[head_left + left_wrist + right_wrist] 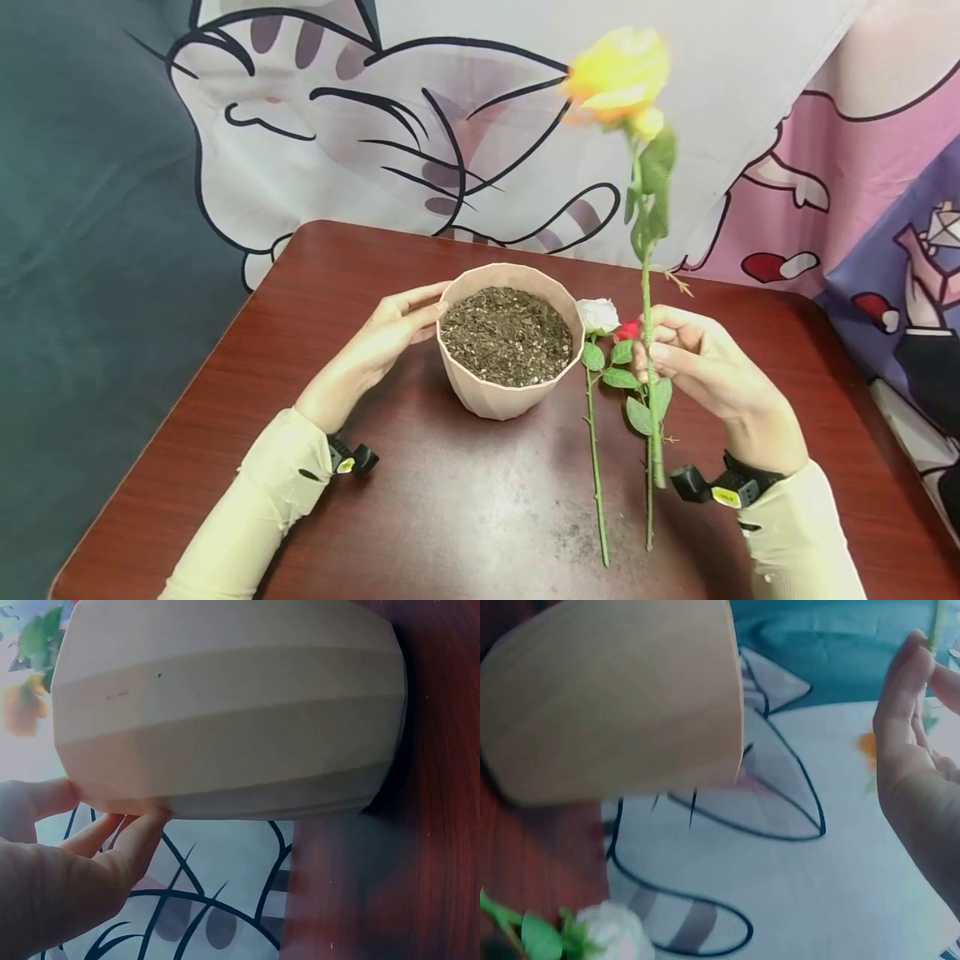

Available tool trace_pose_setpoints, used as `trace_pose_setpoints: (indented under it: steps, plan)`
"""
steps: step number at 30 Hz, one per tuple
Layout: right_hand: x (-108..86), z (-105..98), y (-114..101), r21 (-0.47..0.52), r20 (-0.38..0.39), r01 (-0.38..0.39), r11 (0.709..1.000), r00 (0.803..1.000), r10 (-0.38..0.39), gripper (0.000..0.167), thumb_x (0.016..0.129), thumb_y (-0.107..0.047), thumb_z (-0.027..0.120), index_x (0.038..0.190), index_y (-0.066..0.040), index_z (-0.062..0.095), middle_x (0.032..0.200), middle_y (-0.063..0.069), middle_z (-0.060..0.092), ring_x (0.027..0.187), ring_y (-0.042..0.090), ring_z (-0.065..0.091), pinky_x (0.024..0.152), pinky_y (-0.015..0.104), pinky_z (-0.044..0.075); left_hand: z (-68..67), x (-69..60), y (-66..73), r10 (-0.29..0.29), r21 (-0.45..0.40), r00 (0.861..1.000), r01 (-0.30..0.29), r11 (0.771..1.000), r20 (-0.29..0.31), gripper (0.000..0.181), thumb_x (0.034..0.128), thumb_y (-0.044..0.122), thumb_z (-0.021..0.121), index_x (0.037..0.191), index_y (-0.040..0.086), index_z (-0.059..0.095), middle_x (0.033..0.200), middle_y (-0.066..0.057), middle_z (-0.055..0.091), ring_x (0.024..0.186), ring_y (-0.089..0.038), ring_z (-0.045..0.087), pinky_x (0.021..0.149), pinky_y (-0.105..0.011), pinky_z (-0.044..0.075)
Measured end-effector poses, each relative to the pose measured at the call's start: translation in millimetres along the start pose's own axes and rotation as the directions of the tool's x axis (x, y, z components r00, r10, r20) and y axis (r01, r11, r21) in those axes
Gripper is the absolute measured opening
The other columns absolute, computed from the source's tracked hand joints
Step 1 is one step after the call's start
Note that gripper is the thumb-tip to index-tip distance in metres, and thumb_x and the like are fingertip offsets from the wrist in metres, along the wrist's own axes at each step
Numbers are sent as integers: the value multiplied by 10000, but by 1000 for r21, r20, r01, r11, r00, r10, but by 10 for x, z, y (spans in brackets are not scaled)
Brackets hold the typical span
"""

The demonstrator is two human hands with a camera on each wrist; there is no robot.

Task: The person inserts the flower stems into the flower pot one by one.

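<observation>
A faceted pale pot point(498, 400) full of dark soil point(506, 337) stands on the table. The left hand point(375, 337) touches its left rim, fingers at the edge; in the left wrist view the fingertips point(146, 825) rest against the pot wall point(240, 727). Right of the pot, the right hand point(712, 367) pinches the green stem point(647, 292) of a yellow-orange rose point(618, 75), which stands upright, its bloom blurred and high. In the right wrist view the right hand point(915, 727) holds the stem at the upper right, beside the pot point(615, 705).
On the table point(360, 533), right of the pot, lie a white rose point(598, 317) and a red rose point(627, 331), stems pointing toward the near edge. Dark specks are scattered near the stems. A cat-printed cloth point(517, 108) hangs behind the table.
</observation>
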State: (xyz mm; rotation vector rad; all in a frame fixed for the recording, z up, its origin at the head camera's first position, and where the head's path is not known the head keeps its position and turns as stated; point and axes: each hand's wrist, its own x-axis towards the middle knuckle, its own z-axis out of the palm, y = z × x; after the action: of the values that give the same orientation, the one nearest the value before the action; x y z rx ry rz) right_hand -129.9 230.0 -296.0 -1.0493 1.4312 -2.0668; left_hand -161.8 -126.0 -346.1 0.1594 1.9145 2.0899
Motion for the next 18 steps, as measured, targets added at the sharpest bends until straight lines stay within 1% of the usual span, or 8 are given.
trace_pose_setpoints:
  steps: [3, 6, 8, 10, 13, 15, 16, 18]
  plan:
    - [123, 51, 3, 30, -15, 16, 999, 1000, -16, 262, 929, 157, 333, 1078, 33, 510, 922, 103, 623, 825, 194, 622, 730, 265, 516, 10, -2, -10, -1, -1, 1000, 1, 1000, 4, 442, 959, 128, 515, 1392, 77, 440, 1378, -99, 467, 1181, -155, 485, 1011, -364, 394]
    - [286, 120, 0, -4, -125, 49, 999, 991, -49, 236, 927, 152, 361, 1043, 19, 518, 915, 103, 638, 831, 195, 640, 744, 274, 529, 5, -8, -12, 10, 12, 1000, -10, 1000, 5, 440, 962, 130, 511, 1392, 79, 439, 1375, -97, 468, 1201, -175, 471, 1011, -369, 392]
    - [400, 164, 6, -55, -223, 72, 996, 971, -83, 217, 923, 147, 384, 1017, 14, 527, 906, 105, 652, 836, 196, 648, 750, 282, 532, 2, -11, -9, 15, 16, 1000, -15, 1000, 4, 436, 961, 130, 512, 1388, 80, 443, 1366, -97, 474, 1208, -186, 466, 1011, -374, 392]
    - [511, 200, 16, -132, -313, 83, 988, 942, -121, 185, 923, 127, 417, 989, 0, 535, 896, 105, 668, 840, 205, 655, 756, 286, 531, -2, -10, -5, 17, 21, 1000, -17, 1000, 6, 439, 960, 136, 516, 1389, 83, 442, 1366, -96, 476, 1211, -192, 466, 1011, -377, 392]
    - [681, 205, 46, -258, -409, 98, 961, 890, -201, 117, 921, 80, 481, 978, -8, 534, 899, 109, 683, 873, 232, 663, 790, 309, 529, -8, -4, -2, 16, 23, 1000, -16, 1000, 11, 442, 957, 146, 523, 1389, 91, 445, 1374, -83, 471, 1219, -193, 464, 1014, -379, 388]
    - [799, 176, 76, -326, -448, 75, 942, 865, -224, 86, 917, 40, 524, 987, -9, 528, 911, 106, 683, 888, 233, 664, 815, 323, 524, -11, -2, -5, 14, 21, 1000, -14, 1000, 8, 443, 954, 150, 529, 1387, 95, 450, 1375, -77, 471, 1222, -195, 466, 1017, -379, 385]
    - [857, 149, 98, -367, -455, 53, 929, 860, -229, 86, 914, 25, 539, 992, -8, 523, 917, 103, 681, 896, 229, 662, 825, 332, 519, -10, -2, -6, 12, 20, 1000, -12, 1000, 7, 444, 953, 151, 531, 1386, 98, 452, 1377, -71, 469, 1225, -194, 464, 1019, -380, 383]
    - [959, 91, 160, -439, -453, -18, 898, 868, -204, 106, 916, 2, 546, 1015, 9, 508, 944, 125, 670, 906, 206, 655, 845, 331, 511, -4, -5, -10, 8, 14, 1000, -8, 1000, 4, 445, 951, 149, 534, 1386, 97, 452, 1379, -70, 468, 1229, -196, 462, 1020, -380, 382]
